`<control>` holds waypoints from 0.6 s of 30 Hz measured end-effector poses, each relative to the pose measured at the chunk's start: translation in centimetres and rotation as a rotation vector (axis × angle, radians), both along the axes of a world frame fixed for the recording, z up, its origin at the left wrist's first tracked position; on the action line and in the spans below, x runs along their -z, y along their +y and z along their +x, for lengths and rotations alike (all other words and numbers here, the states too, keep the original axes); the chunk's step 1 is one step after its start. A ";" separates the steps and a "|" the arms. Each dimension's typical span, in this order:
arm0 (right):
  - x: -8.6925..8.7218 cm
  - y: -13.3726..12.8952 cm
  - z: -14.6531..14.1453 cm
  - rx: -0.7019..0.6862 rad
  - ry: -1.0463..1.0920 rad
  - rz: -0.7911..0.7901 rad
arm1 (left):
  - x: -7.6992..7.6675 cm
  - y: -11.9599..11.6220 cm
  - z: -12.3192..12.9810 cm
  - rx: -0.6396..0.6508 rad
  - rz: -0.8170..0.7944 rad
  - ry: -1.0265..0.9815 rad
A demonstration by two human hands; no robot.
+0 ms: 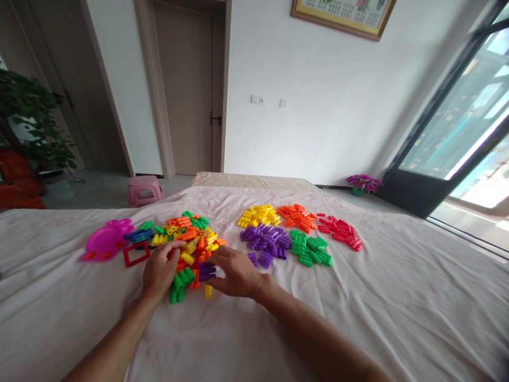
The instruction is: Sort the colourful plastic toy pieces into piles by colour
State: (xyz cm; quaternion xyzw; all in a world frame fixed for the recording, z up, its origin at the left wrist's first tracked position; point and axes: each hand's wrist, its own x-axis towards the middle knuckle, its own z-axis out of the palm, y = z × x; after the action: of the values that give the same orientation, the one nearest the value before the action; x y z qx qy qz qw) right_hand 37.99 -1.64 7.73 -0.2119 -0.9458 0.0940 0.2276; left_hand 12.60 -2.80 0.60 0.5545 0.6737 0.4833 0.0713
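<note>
A mixed pile of plastic building blocks point(194, 233), in orange, yellow, green and purple, lies on the cloth in front of me. My left hand point(161, 268) rests at the pile's left side, its thumb and forefinger curved and slightly apart near yellow and orange pieces; nothing shows between them. From the right, my right hand point(234, 270) reaches in with thumb and fingers around a purple block point(205, 272). Green blocks point(183, 278) lie just below, between the hands. To the right are sorted heaps: yellow blocks point(258, 216), orange blocks point(298, 217), red blocks point(342, 232), purple blocks point(265, 240) and green blocks point(310, 248).
Left of the pile lie a pink tray point(104, 241), a red square frame point(137, 254) and stacked blue pieces point(138, 235). A wrinkled pale cloth point(377, 307) covers the table. Beyond its far edge stand a pink stool point(145, 191) and a pot of purple flowers point(363, 183).
</note>
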 end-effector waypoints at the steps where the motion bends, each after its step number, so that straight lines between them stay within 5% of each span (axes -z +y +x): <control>1: -0.4 0.6 0.5 0.068 0.009 -0.002 | -0.1 -0.1 0.1 0.000 -0.002 -0.006; 10: -1.5 5.8 4.8 0.667 -0.132 -0.012 | -0.4 -0.2 0.3 -0.005 -0.009 -0.016; 13: -1.0 5.9 4.6 0.599 -0.059 0.004 | -0.5 -0.2 0.3 -0.010 -0.003 -0.011; 18: 0.3 3.5 2.2 0.234 0.047 0.006 | -0.3 -0.2 0.1 -0.006 0.006 0.015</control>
State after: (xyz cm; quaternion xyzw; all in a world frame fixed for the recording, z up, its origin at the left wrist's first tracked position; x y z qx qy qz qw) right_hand 40.16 1.89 7.45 -0.3181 -0.9092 0.0689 0.2596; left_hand 12.75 -2.99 0.88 0.5562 0.6744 0.4814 0.0633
